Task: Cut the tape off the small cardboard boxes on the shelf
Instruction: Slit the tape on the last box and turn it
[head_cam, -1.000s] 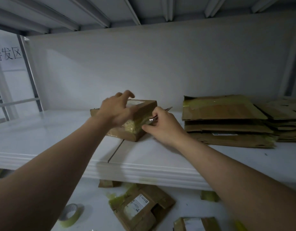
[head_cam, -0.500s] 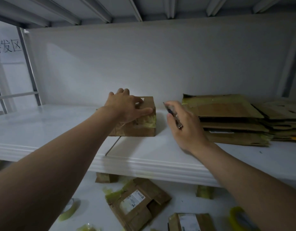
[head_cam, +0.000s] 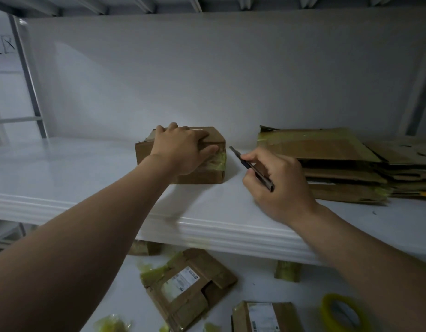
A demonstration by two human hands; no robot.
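Clamped left hand over the small cardboard box on the shelf, gripped the utility knife in right hand just beside it, blade off the yellow tape at the left thumb; likely lining up a cut, tip needed on that tape.

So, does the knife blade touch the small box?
Apart. The head view shows a pale gap between the knife tip and the small box.

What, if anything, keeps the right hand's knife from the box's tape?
Likely yes: bare shelf alone separates the knife in the right hand from the tape; the left hand gripping the box covers part.
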